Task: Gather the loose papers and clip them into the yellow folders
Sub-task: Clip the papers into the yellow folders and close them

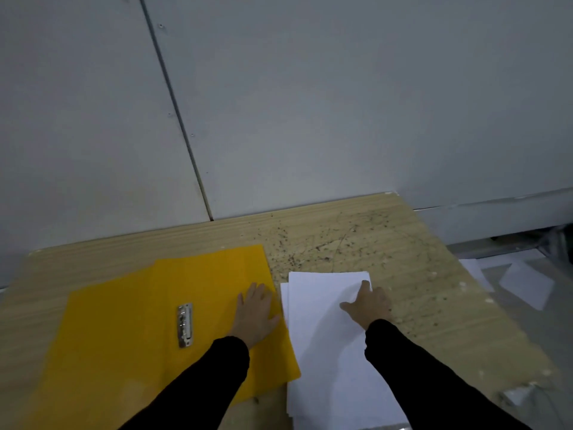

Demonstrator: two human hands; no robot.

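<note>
A yellow folder (130, 330) lies open and flat on the wooden table (387, 243), its metal clip (185, 325) showing in the middle of the right half. My left hand (255, 311) rests flat on the folder's right edge, fingers straight. Right beside the folder lies a stack of white papers (322, 346). My right hand (367, 304) lies on the stack's upper right part, with fingers spread over the top sheet near its far corner. Both sleeves are black.
A grey panelled wall (310, 103) rises directly behind the table. The table's far right part is speckled with dark marks. More white sheets (524, 283) lie on the floor past the table's right edge. A small scrap (516, 395) sits at the right front corner.
</note>
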